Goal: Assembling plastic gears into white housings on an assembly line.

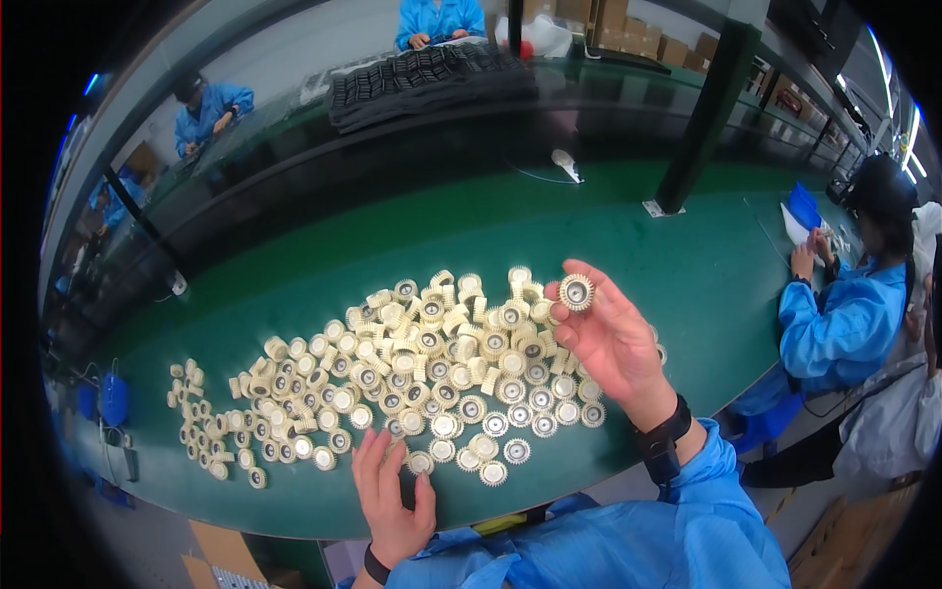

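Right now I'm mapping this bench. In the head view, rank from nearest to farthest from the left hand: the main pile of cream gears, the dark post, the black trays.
From the left hand:
1. Main pile of cream gears, just above the fingertips.
2. Dark post, up and right, across the green table.
3. Black trays, at the far top, beyond the table.

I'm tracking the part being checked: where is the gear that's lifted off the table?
In the head view, the gear sits at the fingertips of the right hand, raised right of centre above the right edge of the gear pile on the green table.
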`<state>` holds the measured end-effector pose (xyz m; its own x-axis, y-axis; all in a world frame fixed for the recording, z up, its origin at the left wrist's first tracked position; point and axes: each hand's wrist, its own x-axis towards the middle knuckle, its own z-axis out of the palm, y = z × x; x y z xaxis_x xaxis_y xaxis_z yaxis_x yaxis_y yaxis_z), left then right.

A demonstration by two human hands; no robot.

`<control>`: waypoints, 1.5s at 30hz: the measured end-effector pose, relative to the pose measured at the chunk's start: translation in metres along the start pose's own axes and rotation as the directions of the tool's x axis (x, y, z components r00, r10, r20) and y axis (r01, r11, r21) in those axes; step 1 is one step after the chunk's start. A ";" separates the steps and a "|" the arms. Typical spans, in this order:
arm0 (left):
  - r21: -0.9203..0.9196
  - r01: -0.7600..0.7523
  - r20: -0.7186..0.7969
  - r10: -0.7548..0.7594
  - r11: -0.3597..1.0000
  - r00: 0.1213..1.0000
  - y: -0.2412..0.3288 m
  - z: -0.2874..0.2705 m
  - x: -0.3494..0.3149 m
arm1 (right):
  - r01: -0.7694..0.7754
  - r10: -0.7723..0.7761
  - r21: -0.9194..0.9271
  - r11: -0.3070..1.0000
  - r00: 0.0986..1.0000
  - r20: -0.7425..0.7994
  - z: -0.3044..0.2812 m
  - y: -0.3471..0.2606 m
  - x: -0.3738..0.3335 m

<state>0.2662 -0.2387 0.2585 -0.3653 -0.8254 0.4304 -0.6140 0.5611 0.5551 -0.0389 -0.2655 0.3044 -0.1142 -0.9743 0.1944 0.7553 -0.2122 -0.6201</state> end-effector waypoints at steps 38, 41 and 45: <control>-0.073 0.138 -0.238 -0.152 0.988 0.959 -0.059 -0.201 0.131 | -0.009 -0.005 -0.227 0.974 0.998 -0.062 0.019 0.010 -0.008; 0.213 0.237 -0.285 -0.172 0.948 0.943 -0.112 -0.227 0.190 | -0.017 -0.002 -0.243 0.970 0.997 -0.080 0.019 0.012 -0.006; 0.201 0.495 -0.230 -0.451 0.845 0.863 -0.175 -0.240 0.264 | -0.022 -0.021 -0.286 0.958 0.989 -0.145 0.011 0.012 -0.003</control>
<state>0.4455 -0.5401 0.4459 0.1225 -0.9508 0.2847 -0.8404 0.0533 0.5394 -0.0229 -0.2640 0.3048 -0.2224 -0.9703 0.0946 0.5416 -0.2037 -0.8156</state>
